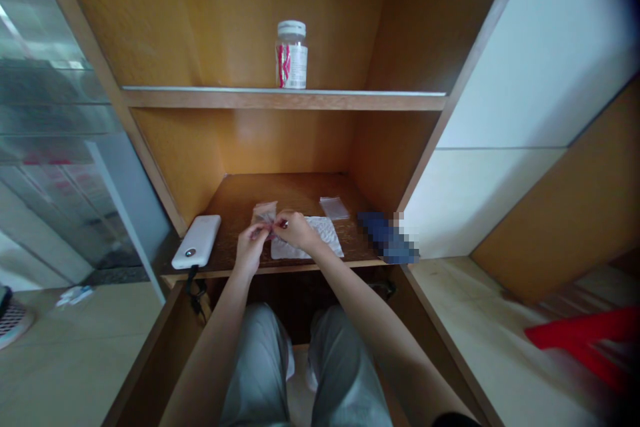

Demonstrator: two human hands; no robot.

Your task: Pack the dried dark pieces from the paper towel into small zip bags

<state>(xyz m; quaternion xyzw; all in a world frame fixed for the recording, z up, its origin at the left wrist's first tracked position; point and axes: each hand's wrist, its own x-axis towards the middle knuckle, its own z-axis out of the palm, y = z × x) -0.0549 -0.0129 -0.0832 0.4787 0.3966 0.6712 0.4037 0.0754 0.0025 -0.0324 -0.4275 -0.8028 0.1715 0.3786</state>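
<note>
A small clear plastic bag (pixel 265 211) is pinched by my left hand (pixel 251 243), its fingers closed at the lower edge. Close beside it, my right hand (pixel 296 230) is also closed, thumb and finger pinching the same bag at its right side. Something tiny and pinkish shows between the fingertips, too small to name. Below my right hand a white crumpled tissue (pixel 327 237) lies spread on the wooden shelf. Behind the tissue, to the right, lies another clear plastic bag (pixel 334 207), flat and touched by neither hand.
A white power bank (pixel 199 240) with a black cable lies at the shelf's left. At the right edge is a dark blue object (pixel 383 233), blurred out. A white-capped bottle (pixel 291 57) stands on the upper shelf. An open drawer (pixel 435 327) surrounds my knees.
</note>
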